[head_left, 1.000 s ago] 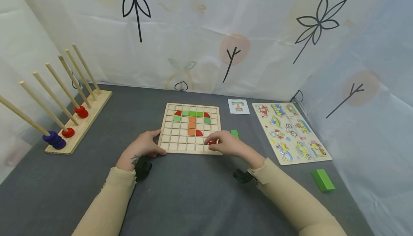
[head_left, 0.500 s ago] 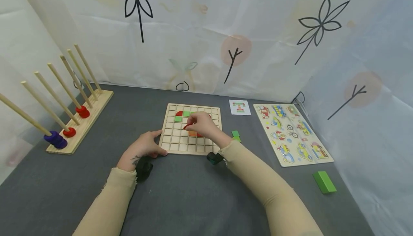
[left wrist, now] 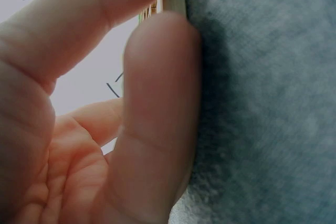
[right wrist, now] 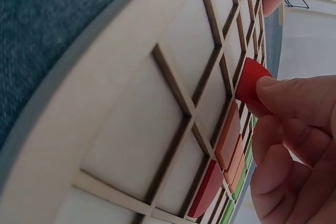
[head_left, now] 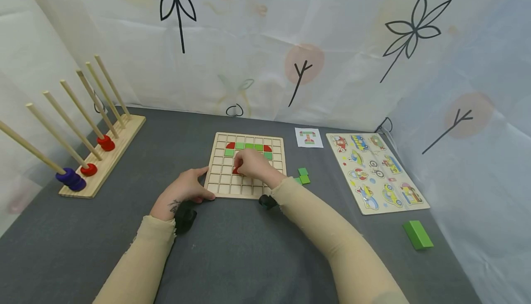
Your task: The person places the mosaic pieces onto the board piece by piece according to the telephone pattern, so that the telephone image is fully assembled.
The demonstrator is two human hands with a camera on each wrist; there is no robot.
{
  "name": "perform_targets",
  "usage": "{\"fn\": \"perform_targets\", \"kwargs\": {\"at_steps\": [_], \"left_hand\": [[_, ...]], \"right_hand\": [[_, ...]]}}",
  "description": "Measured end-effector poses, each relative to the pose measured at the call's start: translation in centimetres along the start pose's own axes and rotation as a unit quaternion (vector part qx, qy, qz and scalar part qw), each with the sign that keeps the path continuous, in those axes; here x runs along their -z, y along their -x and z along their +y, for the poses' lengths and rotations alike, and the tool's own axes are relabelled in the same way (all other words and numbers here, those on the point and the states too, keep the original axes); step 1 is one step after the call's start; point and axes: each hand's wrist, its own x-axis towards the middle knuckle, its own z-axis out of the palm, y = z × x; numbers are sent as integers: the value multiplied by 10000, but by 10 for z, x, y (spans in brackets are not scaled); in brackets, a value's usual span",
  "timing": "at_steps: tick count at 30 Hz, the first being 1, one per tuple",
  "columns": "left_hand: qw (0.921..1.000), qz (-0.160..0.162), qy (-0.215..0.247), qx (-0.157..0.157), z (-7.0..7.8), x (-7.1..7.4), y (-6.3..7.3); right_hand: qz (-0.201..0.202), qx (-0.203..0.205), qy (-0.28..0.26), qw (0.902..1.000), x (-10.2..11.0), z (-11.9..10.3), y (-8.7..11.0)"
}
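A wooden grid board [head_left: 223, 187] lies flat on the table, bearing a row of green tiles [head_left: 254, 146] with a red quarter-round tile [head_left: 230, 146] at its left end. My left hand [head_left: 188, 187] touches the board's left edge and near left corner with index finger and thumb spread. Over the middle of the board, my right hand [head_left: 255, 164] pinches a red quarter-round tile [right wrist: 253, 80] between thumb and fingers, its lower edge at a cell left of an orange tile [right wrist: 228, 136]. In the head view this hand hides the orange column; another red quarter-round tile [right wrist: 206, 190] shows in the right wrist view.
Several loose green tiles [head_left: 304, 179] lie right of the board. A pattern card [head_left: 309, 138] sits behind them. Further right are a picture puzzle board [head_left: 375, 175] and a green block [head_left: 417, 235]. At left stands a peg stand [head_left: 120, 149] with red and purple rings.
My right hand has moved left from the board's right side to its middle with the red quarter-round tile, then lowered slightly. My left hand has stayed at the board's corner.
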Motion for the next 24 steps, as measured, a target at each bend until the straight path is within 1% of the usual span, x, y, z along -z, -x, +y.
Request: {"fn": "perform_targets", "kwargs": {"at_steps": [4,8,16,19,22,24], "left_hand": [[10000,-15,35,-21,0,0,0],[10000,-25,43,-13,0,1,0],[10000,-31,9,69,1,1,-1],[10000,-29,0,86,1,0,-1],[9999,-13,-22,99,2,0,0],[9999,-4,-43,94,2,0,0]], "right_hand": [[-47,-1,36,10000,1,0,0],[-131,-38,187,9997,3,-1,-2],[-246,-95,827,9962,0,-2,-6],[-272,-96,924,9953,-1,-2,-6],[-279,-138,767,9966,1,-1,-3],[-226,-201,401,9987,7,0,1]]}}
